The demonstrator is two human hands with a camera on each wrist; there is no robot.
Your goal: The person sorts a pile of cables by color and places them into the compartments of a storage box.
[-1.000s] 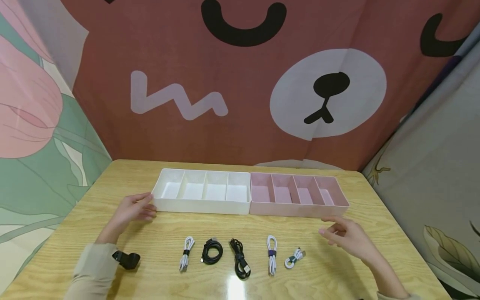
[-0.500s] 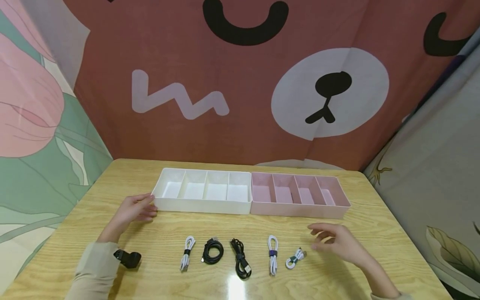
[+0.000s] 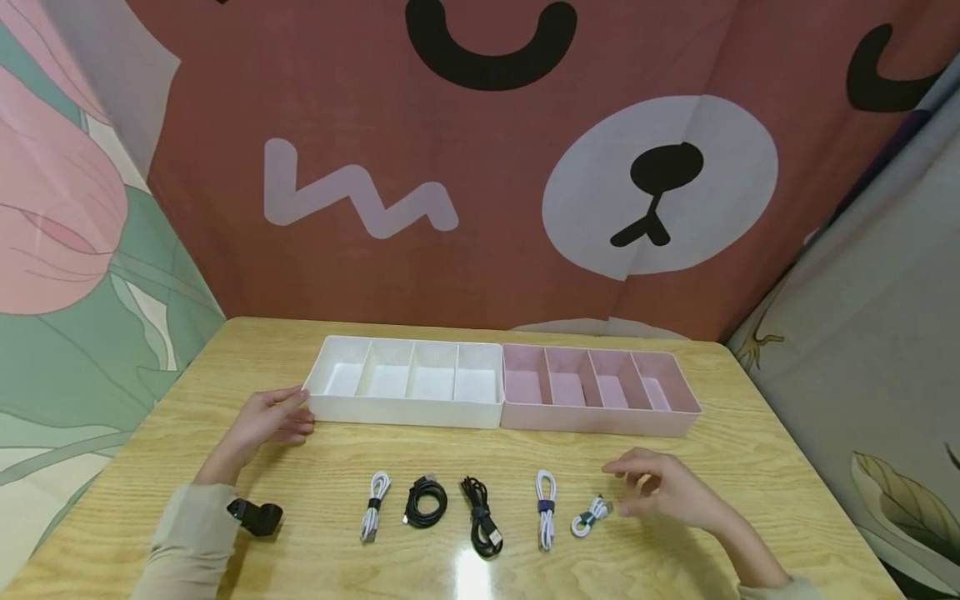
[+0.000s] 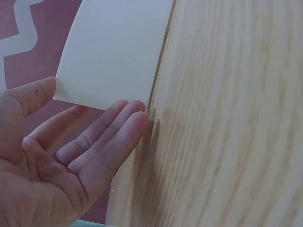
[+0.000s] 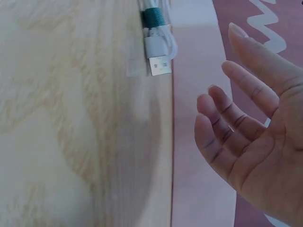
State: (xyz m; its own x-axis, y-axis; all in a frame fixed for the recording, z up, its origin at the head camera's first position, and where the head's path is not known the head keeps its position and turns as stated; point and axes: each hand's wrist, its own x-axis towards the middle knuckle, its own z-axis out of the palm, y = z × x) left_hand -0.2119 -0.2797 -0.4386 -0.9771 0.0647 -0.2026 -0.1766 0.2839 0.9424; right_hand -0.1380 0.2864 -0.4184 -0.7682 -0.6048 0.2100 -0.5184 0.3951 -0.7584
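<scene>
My left hand touches the left end of a white divided box, its fingertips at the box's near corner. In the left wrist view the fingers are relaxed against the end wall. My right hand is held over the table with loosely bent fingers and nothing in them. Just left of it lies a short white USB cable with a green tie; its metal plug shows in the right wrist view. Beside that cable is a longer white cable with a purple tie.
A pink divided box adjoins the white one at the back of the wooden table. In front are a bundled black cable, a coiled black cable and a white cable with a black tie. Printed cloth hangs behind.
My right hand has moved left and nearer, from beside the pink box's front right corner toward the short white cable. The left hand has stayed at the white box.
</scene>
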